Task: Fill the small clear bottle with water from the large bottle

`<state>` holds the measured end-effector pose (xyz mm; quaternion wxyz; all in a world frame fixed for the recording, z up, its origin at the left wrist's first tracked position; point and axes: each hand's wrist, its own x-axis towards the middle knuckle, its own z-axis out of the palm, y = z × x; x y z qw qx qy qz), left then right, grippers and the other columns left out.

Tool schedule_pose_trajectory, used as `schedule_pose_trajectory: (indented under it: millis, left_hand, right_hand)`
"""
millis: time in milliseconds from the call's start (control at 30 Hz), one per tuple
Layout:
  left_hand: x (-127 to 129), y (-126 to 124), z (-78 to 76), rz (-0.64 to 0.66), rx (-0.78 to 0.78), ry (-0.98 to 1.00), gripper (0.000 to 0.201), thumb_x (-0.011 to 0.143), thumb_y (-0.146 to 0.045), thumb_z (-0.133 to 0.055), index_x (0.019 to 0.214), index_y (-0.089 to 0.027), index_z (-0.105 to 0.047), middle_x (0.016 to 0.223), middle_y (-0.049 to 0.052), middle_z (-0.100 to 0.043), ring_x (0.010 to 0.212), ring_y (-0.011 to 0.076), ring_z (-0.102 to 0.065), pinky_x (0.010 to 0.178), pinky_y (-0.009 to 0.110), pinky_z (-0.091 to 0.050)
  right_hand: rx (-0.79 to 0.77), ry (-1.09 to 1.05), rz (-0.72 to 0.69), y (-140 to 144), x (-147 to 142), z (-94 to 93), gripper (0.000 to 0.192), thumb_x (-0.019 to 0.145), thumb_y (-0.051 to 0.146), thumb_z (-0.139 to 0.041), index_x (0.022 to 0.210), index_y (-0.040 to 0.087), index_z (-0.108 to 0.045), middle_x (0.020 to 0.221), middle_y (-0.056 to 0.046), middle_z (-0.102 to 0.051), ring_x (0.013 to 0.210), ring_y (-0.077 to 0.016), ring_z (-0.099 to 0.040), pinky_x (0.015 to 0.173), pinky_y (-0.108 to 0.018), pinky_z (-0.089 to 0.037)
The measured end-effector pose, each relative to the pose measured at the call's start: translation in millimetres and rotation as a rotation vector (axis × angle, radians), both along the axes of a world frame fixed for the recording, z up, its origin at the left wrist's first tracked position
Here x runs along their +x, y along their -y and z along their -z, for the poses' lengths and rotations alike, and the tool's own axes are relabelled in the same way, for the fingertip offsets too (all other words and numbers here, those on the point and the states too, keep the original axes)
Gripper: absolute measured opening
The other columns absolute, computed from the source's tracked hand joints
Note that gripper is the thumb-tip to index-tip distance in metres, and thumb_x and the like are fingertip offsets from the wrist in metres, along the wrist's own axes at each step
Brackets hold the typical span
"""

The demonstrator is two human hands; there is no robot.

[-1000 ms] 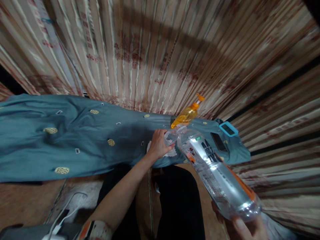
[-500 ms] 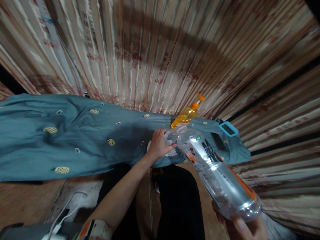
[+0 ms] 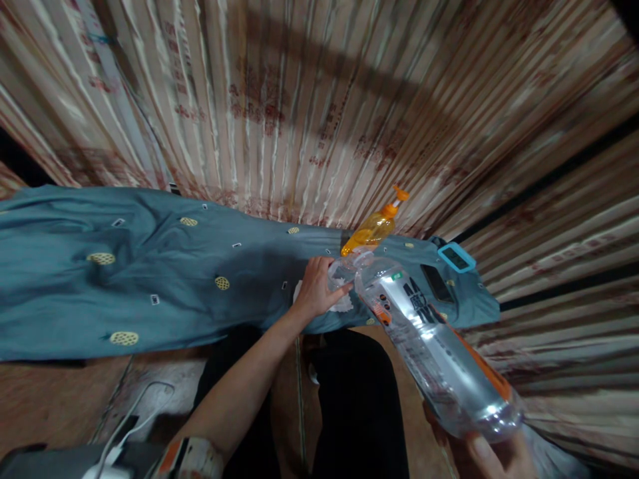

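Fingers of the left hand (image 3: 315,287) curl around a clear plastic cup (image 3: 339,274) over the teal cloth (image 3: 174,266); at near right, the right hand (image 3: 493,456) grips a silver-labelled plastic bottle (image 3: 439,349) by its base, apparently high to tip its neck toward the cup.

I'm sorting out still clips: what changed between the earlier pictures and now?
Nothing visibly moved or changed hands. The left hand stays on the clear cup, the right hand at the base of the tilted silver-labelled bottle; the orange pump bottle stays put.
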<state>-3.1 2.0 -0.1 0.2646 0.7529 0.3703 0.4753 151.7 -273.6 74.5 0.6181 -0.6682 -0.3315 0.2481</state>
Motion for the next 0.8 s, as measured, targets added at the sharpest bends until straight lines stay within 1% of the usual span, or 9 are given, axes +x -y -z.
schedule_pose_trajectory:
  millis: [133, 267, 367, 433, 500, 600, 800]
  left_hand:
    - [1.4, -0.5, 1.9, -0.017, -0.002, -0.003, 0.048, 0.073, -0.04, -0.078, 0.107, -0.02, -0.052, 0.109, 0.01, -0.058, 0.106, 0.0298, -0.054, 0.094, 0.046, -0.046]
    - [2.7, -1.0, 2.9, -0.029, -0.005, -0.005, 0.05, 0.07, -0.035, -0.08, 0.108, -0.02, -0.051, 0.109, 0.01, -0.058, 0.106, 0.0301, -0.054, 0.094, 0.047, -0.046]
    - [2.7, -1.0, 2.2, -0.029, -0.007, -0.005, 0.05, 0.069, -0.032, -0.08, 0.107, -0.02, -0.051, 0.109, 0.01, -0.058, 0.106, 0.0302, -0.054, 0.094, 0.047, -0.046]
    - [2.5, -1.0, 1.4, -0.025, -0.008, -0.006, 0.049, 0.069, -0.031, -0.08, 0.107, -0.021, -0.051, 0.109, 0.009, -0.058, 0.106, 0.0298, -0.055, 0.093, 0.046, -0.047]
    - [2.3, -0.9, 0.7, -0.026, -0.009, -0.004, 0.048, 0.069, -0.03, -0.079, 0.107, -0.021, -0.051, 0.109, 0.009, -0.058, 0.106, 0.0296, -0.055, 0.094, 0.046, -0.047]
    - [2.2, -0.7, 0.1, -0.027, -0.016, -0.003, 0.047, 0.07, -0.031, -0.079, 0.106, -0.021, -0.051, 0.108, 0.009, -0.058, 0.106, 0.0298, -0.055, 0.093, 0.047, -0.047]
    - [1.9, -0.5, -0.2, -0.027, -0.015, -0.014, 0.046, 0.07, -0.031, -0.079, 0.105, -0.02, -0.051, 0.108, 0.009, -0.059, 0.106, 0.0299, -0.055, 0.093, 0.046, -0.047]
  right_hand:
    - [0.029, -0.092, 0.029, -5.1, -10.0, -7.4, 0.072, 0.079, 0.05, -0.077, 0.143, 0.027, -0.051, 0.085, -0.006, -0.072, 0.074, -0.0277, -0.07, 0.063, -0.038, -0.055]
    - [0.01, -0.078, 0.051, -1.4, -5.1, -2.9, 0.073, 0.078, 0.05, -0.078, 0.142, 0.03, -0.051, 0.087, -0.004, -0.073, 0.065, -0.024, -0.069, 0.056, -0.035, -0.053]
    - [-0.012, -0.038, 0.031, 3.0, 2.1, 2.3, 0.077, 0.078, 0.049, -0.078, 0.146, 0.028, -0.047, 0.085, -0.004, -0.072, 0.062, -0.0235, -0.067, 0.055, -0.034, -0.053]
    - [-0.027, 0.01, 0.034, 5.0, 6.3, 5.3, 0.078, 0.079, 0.049, -0.077, 0.147, 0.026, -0.046, 0.087, -0.006, -0.072, 0.065, -0.0251, -0.068, 0.058, -0.036, -0.054]
    - [-0.036, 0.051, 0.053, 6.1, 9.5, 7.8, 0.08, 0.077, 0.049, -0.078, 0.147, 0.026, -0.047, 0.093, -0.008, -0.072, 0.071, -0.0275, -0.07, 0.062, -0.039, -0.056]
    - [-0.038, 0.068, 0.067, 6.9, 12.4, 10.7, 0.082, 0.074, 0.05, -0.079, 0.146, 0.027, -0.048, 0.099, -0.009, -0.072, 0.079, -0.0305, -0.07, 0.066, -0.043, -0.057]
    - [-0.041, 0.059, 0.043, 7.4, 13.3, 10.7, 0.075, 0.079, 0.047, -0.076, 0.146, 0.027, -0.048, 0.094, -0.008, -0.072, 0.077, -0.0295, -0.07, 0.062, -0.041, -0.056]
